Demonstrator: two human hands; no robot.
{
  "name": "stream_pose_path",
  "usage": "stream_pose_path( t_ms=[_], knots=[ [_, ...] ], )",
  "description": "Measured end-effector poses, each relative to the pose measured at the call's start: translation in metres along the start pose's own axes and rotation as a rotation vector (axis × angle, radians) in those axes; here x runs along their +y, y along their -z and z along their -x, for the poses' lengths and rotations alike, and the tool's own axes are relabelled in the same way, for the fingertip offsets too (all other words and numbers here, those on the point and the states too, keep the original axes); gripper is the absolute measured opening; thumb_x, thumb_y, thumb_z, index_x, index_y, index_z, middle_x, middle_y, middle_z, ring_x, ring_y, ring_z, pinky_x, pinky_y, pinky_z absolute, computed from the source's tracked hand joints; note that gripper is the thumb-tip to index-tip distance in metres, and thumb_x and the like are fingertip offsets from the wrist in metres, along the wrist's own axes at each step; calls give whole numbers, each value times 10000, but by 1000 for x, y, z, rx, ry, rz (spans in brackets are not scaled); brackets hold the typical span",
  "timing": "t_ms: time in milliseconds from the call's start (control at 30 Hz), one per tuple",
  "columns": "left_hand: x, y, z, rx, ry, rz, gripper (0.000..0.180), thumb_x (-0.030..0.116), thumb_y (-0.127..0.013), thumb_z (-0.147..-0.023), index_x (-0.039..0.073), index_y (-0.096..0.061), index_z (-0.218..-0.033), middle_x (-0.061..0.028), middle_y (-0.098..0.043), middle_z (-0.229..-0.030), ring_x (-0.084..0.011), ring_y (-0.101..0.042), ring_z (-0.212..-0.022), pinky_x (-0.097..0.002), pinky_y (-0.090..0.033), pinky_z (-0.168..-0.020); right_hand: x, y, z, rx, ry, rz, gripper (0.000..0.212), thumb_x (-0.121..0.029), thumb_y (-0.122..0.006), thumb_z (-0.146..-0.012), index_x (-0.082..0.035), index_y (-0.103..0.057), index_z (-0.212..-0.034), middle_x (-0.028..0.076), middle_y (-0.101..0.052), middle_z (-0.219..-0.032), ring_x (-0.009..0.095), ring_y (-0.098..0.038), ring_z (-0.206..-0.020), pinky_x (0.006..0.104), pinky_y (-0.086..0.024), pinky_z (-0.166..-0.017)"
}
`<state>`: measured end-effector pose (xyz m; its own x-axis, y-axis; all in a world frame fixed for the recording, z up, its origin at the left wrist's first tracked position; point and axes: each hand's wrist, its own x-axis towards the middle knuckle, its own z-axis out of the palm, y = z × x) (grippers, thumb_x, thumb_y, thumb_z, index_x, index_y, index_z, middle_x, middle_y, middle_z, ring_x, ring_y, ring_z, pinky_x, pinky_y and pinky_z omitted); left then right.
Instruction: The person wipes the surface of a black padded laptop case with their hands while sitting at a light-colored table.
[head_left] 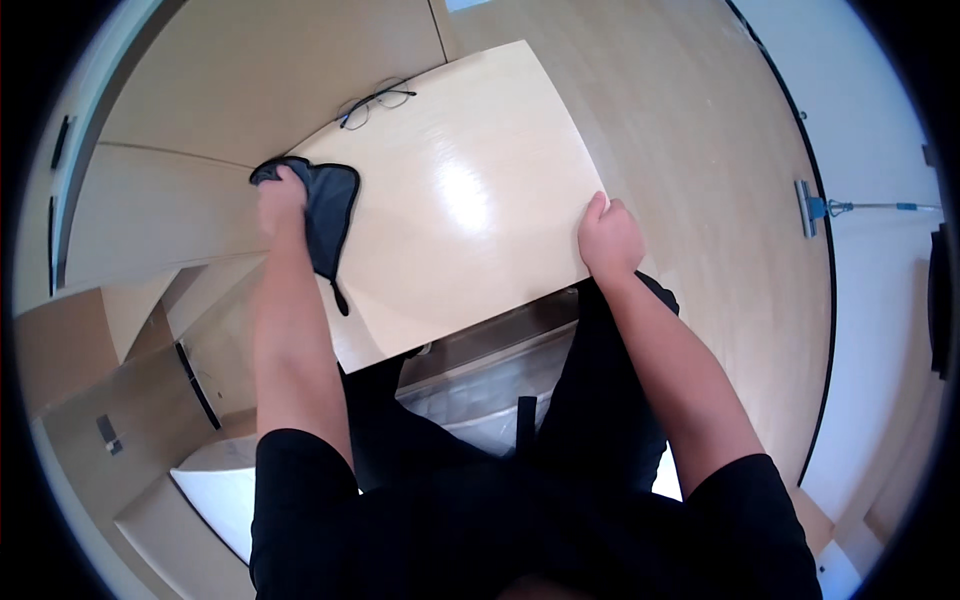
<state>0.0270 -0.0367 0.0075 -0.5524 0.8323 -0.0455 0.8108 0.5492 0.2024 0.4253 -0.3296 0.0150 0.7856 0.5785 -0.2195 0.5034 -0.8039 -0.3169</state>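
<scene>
A pale wood tabletop with a glossy surface lies in front of me, above my knees. My left hand is closed on a dark grey cloth with black edging, at the tabletop's left edge. Part of the cloth hangs loose over the wood, its narrow strap pointing toward me. At the right edge, my right hand is wrapped round the tabletop's rim, thumb on top. A pair of thin-framed eyeglasses rests along the far left edge.
Light wood panels rise beyond the left edge. A mop-like tool with a blue joint lies at the far right. Clear plastic wrapping shows between my legs. Another dark-handled wooden panel is at the lower left.
</scene>
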Motion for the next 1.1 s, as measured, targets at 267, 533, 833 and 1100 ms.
stream_pose_path(
  t_ms=[267, 533, 833, 1100],
  knots=[
    [-109, 23, 151, -36, -7, -31, 672, 637, -472, -1045, 4, -623, -1213, -270, -738, -1182, -454, -712, -1108, -561, -548, -959, -7, 0, 1, -2, -20, -9, 603, -497, -416, -1055, 6, -746, -1109, 245, -764, -1089, 437, -745, -1025, 541, -588, -884],
    [-180, 12, 258, 157, -161, 27, 601, 494, -593, -987, -9, -550, -1312, -261, -631, -1119, -462, -651, -1079, -594, -525, -896, -8, -4, 1, 18, 2, -37, 639, -520, -391, -1050, -9, -762, -1149, 246, -767, -1128, 433, -741, -1071, 537, -587, -914],
    [-139, 15, 256, -16, -242, -210, 838, 521, -503, -1029, 54, -235, -1671, -382, -157, -1684, -537, -177, -1564, -746, -275, -1145, -6, -1, 4, -38, 2, -17, 651, -523, -372, -1057, 0, -730, -1203, 245, -743, -1202, 438, -708, -1134, 549, -563, -942],
    [-45, 22, 144, -1, -52, -63, 798, 529, -507, -1012, 64, -307, -1629, -293, -458, -1514, -442, -537, -1322, -622, -472, -1029, -10, 3, 4, -18, -5, -49, 599, -491, -411, -1057, 8, -730, -1140, 248, -745, -1137, 454, -712, -1069, 568, -561, -890]
  ],
)
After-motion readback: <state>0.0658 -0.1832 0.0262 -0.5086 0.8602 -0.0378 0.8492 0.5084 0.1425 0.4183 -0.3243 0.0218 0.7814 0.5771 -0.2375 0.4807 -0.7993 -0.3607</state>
